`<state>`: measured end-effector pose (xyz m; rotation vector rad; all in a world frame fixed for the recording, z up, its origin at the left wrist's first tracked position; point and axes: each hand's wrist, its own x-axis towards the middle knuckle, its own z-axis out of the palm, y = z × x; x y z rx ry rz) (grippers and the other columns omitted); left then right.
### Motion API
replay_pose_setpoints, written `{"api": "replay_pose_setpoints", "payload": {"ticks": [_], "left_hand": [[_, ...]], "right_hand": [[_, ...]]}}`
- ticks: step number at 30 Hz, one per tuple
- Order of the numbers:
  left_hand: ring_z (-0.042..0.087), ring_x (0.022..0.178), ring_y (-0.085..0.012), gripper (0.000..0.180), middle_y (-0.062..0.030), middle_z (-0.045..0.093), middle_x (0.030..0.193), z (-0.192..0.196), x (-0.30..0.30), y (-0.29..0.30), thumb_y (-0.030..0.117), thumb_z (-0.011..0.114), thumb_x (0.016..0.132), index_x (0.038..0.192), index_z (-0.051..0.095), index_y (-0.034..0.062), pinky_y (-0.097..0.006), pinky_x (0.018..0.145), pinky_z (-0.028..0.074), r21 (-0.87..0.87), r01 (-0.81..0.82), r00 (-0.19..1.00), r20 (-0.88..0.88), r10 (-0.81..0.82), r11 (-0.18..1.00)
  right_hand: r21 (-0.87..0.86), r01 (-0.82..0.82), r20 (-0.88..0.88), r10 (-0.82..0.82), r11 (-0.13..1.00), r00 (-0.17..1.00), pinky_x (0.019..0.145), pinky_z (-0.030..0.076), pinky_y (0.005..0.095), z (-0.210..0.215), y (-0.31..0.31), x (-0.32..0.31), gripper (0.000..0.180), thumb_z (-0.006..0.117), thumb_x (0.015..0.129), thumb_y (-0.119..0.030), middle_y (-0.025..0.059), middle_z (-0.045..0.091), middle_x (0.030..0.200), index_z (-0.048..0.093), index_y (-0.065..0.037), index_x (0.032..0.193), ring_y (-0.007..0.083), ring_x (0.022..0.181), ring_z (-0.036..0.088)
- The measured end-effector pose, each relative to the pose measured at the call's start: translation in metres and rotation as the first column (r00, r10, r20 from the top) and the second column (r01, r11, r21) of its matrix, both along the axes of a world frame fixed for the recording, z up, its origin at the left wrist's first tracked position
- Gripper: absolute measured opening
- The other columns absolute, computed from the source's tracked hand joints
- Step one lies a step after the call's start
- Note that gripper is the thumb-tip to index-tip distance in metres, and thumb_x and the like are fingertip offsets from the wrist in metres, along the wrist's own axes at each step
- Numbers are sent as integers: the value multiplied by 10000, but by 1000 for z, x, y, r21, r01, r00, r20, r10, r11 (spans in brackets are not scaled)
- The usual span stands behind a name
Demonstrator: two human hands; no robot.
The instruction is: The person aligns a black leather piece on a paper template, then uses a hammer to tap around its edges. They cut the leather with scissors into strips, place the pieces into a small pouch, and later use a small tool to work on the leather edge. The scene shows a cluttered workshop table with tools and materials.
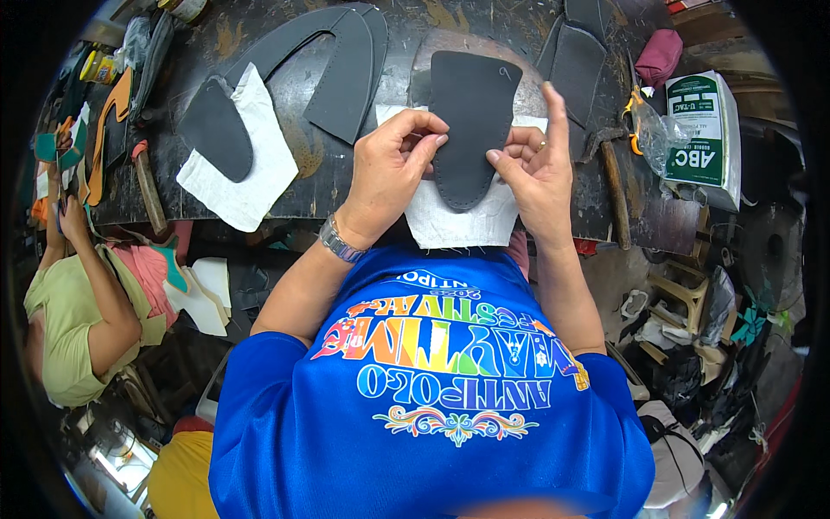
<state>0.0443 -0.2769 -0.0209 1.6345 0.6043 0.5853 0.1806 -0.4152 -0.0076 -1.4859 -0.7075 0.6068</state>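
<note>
Over the near part of the dark worktable, a black leather tongue piece [471, 121] lies upright in view, its rounded lower end edged with small holes or stitching. Beneath it is a white cloth [458, 221] with a frayed near edge. My left hand [385, 173] pinches the left side of the leather between thumb and fingertips. On the opposite side, my right hand [546, 177] has its thumb on the leather's edge and curled fingers behind it, with the index finger raised. A similar black piece [216, 130] rests on another white cloth [268, 160] to the left.
Black U-shaped leather pieces [346, 69] lie at the back of the worktable [311, 195]. One hammer [149, 190] is at left, another [616, 195] at right. Orange-handled scissors [635, 125] sit near a green-and-white container [705, 130]. A co-worker [82, 320] works far left.
</note>
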Motion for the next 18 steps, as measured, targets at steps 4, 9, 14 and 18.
{"api": "replay_pose_setpoints", "payload": {"ticks": [4, 9, 14, 18], "left_hand": [[673, 716, -91, 116, -59, 695, 900, -3, 1, -1, 7, 676, 922, 1028, 724, 3, -221, 621, 564, 56, -28, 1000, 10, 27, 998], [696, 784, -119, 171, -74, 695, 990, 0, -3, -1, 9, 703, 902, 1069, 739, 10, -225, 667, 577, 244, 26, 1000, -10, -24, 970], [707, 792, -136, 193, -90, 700, 990, 6, -6, -2, 5, 715, 884, 1075, 745, 15, -232, 691, 581, 236, 84, 994, -88, -65, 968], [705, 758, -136, 176, -93, 694, 957, 8, -6, -1, 10, 703, 893, 1066, 740, 6, -234, 654, 572, 256, 87, 993, -99, -63, 963]], "right_hand": [[-47, 15, -18, -16, 999, 1000, 659, 488, 194, -3, -1, 4, 838, 663, 874, 72, 64, 631, 924, 235, -77, 1579, 72, 778, 601], [-58, 65, -78, -70, 996, 994, 637, 473, 191, -1, -1, 3, 780, 647, 883, 74, 35, 611, 883, 295, -74, 1563, 48, 736, 572], [-103, 85, -73, -93, 991, 993, 638, 469, 194, -2, 0, 2, 722, 641, 895, 65, 33, 612, 871, 346, -69, 1541, 45, 729, 564], [-126, 102, 11, -101, 987, 995, 663, 479, 203, -6, 0, 2, 688, 640, 898, 61, 34, 612, 866, 383, -68, 1523, 52, 730, 567]]}}
